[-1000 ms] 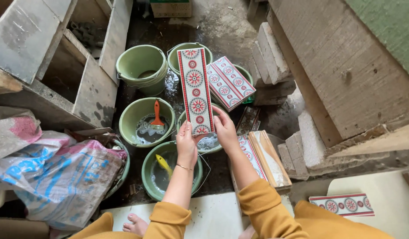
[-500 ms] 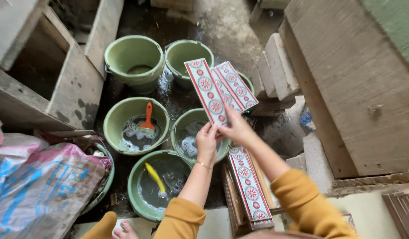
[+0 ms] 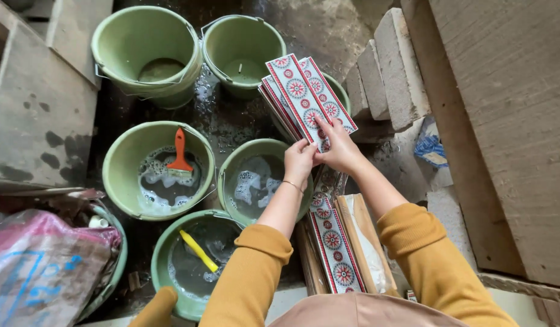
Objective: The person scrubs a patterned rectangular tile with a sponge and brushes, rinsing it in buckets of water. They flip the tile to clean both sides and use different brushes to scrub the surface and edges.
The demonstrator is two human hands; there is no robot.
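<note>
The left hand [image 3: 299, 160] and the right hand [image 3: 339, 148] both pinch the near end of a long patterned tile [image 3: 298, 94], laid on a stack of like tiles [image 3: 328, 100] over a green bucket. Just below, a bucket of foamy water [image 3: 255, 181] sits under the wrists. Beside it, one bucket holds an orange brush [image 3: 179, 154], another a yellow tool [image 3: 198, 249]. More tiles [image 3: 331, 239] stand by the knees. Pale blocks [image 3: 389, 66] lean on the wet, dark floor [image 3: 225, 121].
</note>
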